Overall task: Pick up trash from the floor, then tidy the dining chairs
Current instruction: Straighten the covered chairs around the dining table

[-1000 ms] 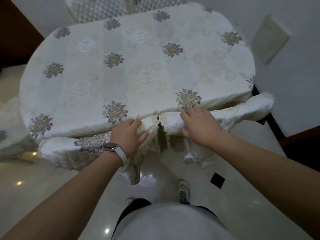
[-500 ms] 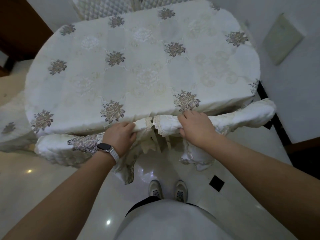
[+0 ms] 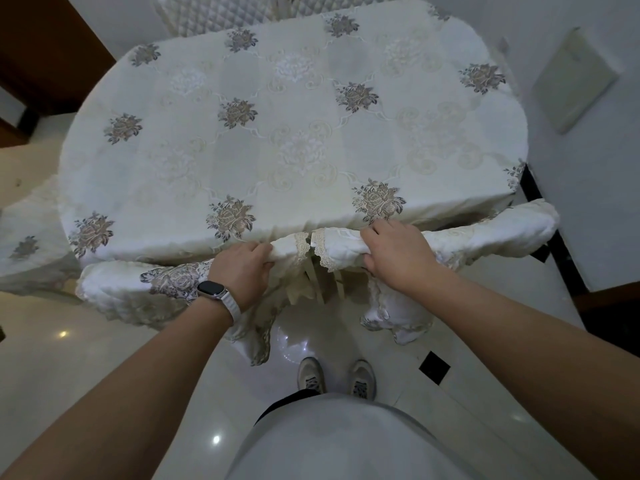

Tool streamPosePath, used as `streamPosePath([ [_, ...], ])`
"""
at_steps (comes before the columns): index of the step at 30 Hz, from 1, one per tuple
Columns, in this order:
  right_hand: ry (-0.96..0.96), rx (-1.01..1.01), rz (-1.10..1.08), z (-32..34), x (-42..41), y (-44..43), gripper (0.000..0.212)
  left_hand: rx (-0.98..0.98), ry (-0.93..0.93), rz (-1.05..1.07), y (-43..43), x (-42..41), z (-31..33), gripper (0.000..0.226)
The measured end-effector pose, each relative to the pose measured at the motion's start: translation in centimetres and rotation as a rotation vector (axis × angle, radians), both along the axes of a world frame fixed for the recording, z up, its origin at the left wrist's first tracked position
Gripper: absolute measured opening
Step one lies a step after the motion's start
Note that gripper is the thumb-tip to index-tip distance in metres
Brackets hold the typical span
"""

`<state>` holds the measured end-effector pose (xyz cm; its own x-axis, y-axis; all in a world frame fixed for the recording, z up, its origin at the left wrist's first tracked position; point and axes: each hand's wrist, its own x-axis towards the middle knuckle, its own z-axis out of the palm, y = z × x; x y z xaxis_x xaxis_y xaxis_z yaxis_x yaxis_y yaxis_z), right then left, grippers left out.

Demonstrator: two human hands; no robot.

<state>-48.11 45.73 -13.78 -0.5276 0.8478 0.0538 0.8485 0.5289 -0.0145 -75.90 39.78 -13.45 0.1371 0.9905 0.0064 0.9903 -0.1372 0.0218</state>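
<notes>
Both covered chair backs are sitting closer to the table edge than a second ago, their inner ends now almost under the overhang of the tablecloth (image 3: 294,133), and both shoes (image 3: 311,374) are now showing side by side on the floor where earlier only one was clearly visible.

The left hand (image 3: 242,268) is curling over the top rail of the left dining chair (image 3: 138,289), fingers wrapped over its far side and holding it; a smartwatch (image 3: 213,289) with a pale strap is riding on that wrist. The right hand (image 3: 394,254) is gripping the top rail of the right dining chair (image 3: 485,233) in the same way, fingers folded over the padded edge.

Each top rail is running left to right along the near edge of the table, the left one tilting slightly down toward its outer end, the right one rising toward its outer end. Their inner ends are nearly meeting, with a narrow gap between lace-trimmed hems. Both chairs are wearing quilted cream covers; the left one is showing a grey-brown floral motif beside the wrist, and loose cover fabric is hanging below both rails. Pale slats are showing in the gap under the hands.

A third covered chair (image 3: 20,244) is standing at the table's left end, and a quilted chair back (image 3: 207,12) is rising beyond the far side. The glossy tiled floor (image 3: 104,375) is reflecting small lights.
</notes>
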Motion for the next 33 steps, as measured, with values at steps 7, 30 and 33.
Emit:
streamPosePath([
  [7,0.025,-0.008,0.020,0.1,-0.5,-0.2,0.033,-0.029,-0.012,0.003,-0.1,-0.2,0.9,0.024],
  [30,0.138,0.053,0.427,5.6,-25.1,-5.8,0.052,0.225,-0.065,0.295,-13.9,-17.5,5.2,0.047],
  [33,0.145,0.072,0.483,6.6,-31.9,-8.7,0.051,0.298,-0.064,0.328,-17.3,-23.5,5.9,0.043],
])
